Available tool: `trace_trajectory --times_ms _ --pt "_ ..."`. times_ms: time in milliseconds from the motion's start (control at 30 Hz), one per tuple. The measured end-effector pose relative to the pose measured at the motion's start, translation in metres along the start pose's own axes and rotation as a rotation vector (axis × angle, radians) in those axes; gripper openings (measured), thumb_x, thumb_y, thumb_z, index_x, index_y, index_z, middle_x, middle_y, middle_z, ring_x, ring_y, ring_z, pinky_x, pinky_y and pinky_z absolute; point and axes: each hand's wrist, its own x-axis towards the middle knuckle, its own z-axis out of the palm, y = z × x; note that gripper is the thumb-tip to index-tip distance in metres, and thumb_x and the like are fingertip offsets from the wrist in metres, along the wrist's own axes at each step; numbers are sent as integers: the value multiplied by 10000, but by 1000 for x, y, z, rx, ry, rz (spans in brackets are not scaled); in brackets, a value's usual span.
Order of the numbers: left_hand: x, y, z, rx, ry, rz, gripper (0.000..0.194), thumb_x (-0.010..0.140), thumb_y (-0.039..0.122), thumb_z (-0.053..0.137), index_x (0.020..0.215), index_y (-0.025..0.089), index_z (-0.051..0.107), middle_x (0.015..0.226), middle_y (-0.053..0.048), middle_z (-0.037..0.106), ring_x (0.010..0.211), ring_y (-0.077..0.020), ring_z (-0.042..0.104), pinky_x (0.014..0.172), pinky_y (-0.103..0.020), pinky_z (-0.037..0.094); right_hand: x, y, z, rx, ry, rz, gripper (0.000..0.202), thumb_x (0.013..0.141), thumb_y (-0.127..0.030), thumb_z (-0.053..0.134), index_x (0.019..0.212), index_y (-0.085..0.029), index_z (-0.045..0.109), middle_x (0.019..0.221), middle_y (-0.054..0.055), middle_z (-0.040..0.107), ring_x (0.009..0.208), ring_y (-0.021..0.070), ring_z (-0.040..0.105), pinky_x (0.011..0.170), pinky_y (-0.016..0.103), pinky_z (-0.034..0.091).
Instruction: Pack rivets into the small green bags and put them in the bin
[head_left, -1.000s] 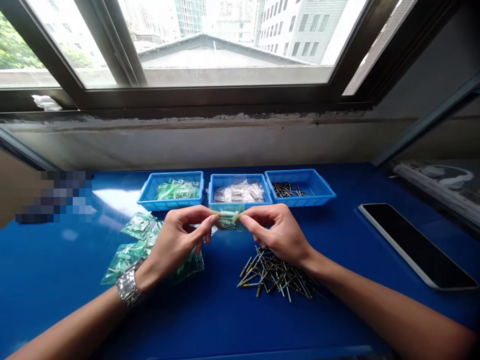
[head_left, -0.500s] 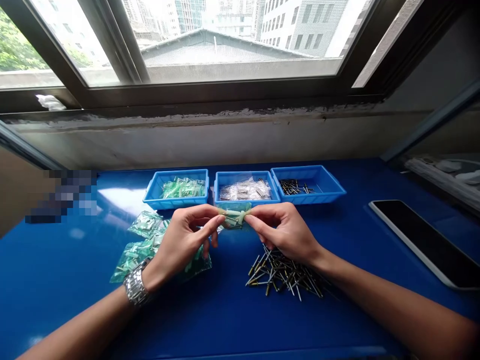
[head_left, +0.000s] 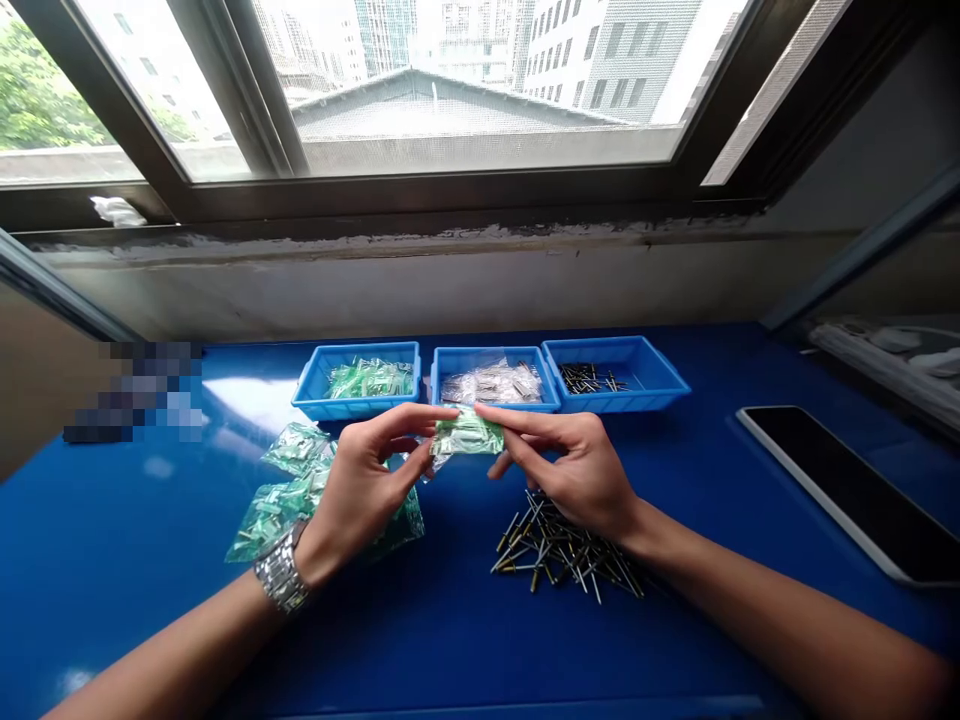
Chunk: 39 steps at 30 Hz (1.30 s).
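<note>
The left hand (head_left: 367, 475) is pinching the left side of a small green plastic packet (head_left: 469, 432) between thumb and index finger, while the right hand (head_left: 581, 465) is gripping its right side the same way; the other fingers are curling loosely beneath. The glossy, crinkled, roughly rectangular film is hanging above the blue table (head_left: 412, 640), in front of the middle tray (head_left: 495, 407). 3 oblong blue trays are standing in a row: the left tray (head_left: 356, 410) is holding shiny green packets, the middle tray wrinkled clear ones, and the right tray (head_left: 645, 385) slim dark metal pins. A tangled heap of pointed metal rivets (head_left: 570, 550) is lying near the right forearm. Rumpled translucent green bags (head_left: 289, 495) are spreading beside the left wrist, which is wearing a silvery linked watch (head_left: 281, 568). A flat, black-faced phone (head_left: 825, 490) with a pale edge is resting on the right.
</note>
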Motion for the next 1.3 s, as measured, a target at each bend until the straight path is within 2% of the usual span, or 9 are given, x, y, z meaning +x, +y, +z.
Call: trace_trajectory --times_ms 100,167,433,533,667,800,900,1033,1300 --pt "0 -3 0 43 15 68 265 954 141 654 1193 236 721 1136 -36 750 1015 -166 740 847 -258 655 -1 0 0 -7 7 -23 360 959 -199 655 1315 -229 702 1058 73 811 728 188 797 544 256 641" --pt "0 -5 0 63 20 111 286 948 118 654 1198 242 716 1144 -24 752 1066 -164 729 923 -267 637 -2 0 0 -6 4 -54 371 952 -186 661 1315 -244 699 1111 62 800 772 194 804 598 270 666" --pt "1 -7 -1 107 28 149 314 953 91 634 1208 258 710 1155 -4 754 1081 -140 724 935 -231 624 -2 1 0 -24 3 -87 380 941 -154 668 1312 -233 699 1088 43 807 777 171 805 648 242 676" --pt "2 -6 -1 104 33 137 280 959 105 630 1184 244 723 1129 -19 756 1021 -141 737 855 -218 643 -2 0 -1 -43 3 -88 374 943 -155 668 1309 -221 703 1082 46 809 771 170 805 626 231 667" --pt "0 -4 0 31 12 74 206 958 144 653 1139 204 731 998 -36 769 738 -113 738 622 -190 632 -1 -1 -2 -51 -17 -73 341 932 -189 701 1272 -180 730 1020 64 819 705 165 794 596 238 654" --pt "0 1 1 -66 -28 -47 105 957 251 694 979 156 732 684 -9 728 536 -96 662 465 -153 539 1 -3 -1 -15 -71 -12 162 944 -256 704 978 -143 815 795 47 796 548 136 731 519 244 606" --pt "2 5 2 -83 -46 -149 179 954 298 698 879 137 717 566 5 670 455 -79 596 422 -134 477 2 -4 0 6 -92 60 220 967 -293 673 848 -142 781 631 11 722 475 119 676 485 237 561" --pt "4 7 1 -93 -73 -225 237 944 344 705 839 132 723 520 7 637 415 -76 558 385 -132 424 2 -5 0 53 -118 157 321 989 -353 641 745 -154 707 533 -19 646 406 96 603 444 221 502" --pt "4 8 0 -115 -87 -236 226 946 345 701 861 139 741 516 4 655 398 -76 555 374 -132 410 1 -3 0 96 -98 175 246 969 -350 672 843 -158 760 505 -30 630 378 92 580 410 207 482"
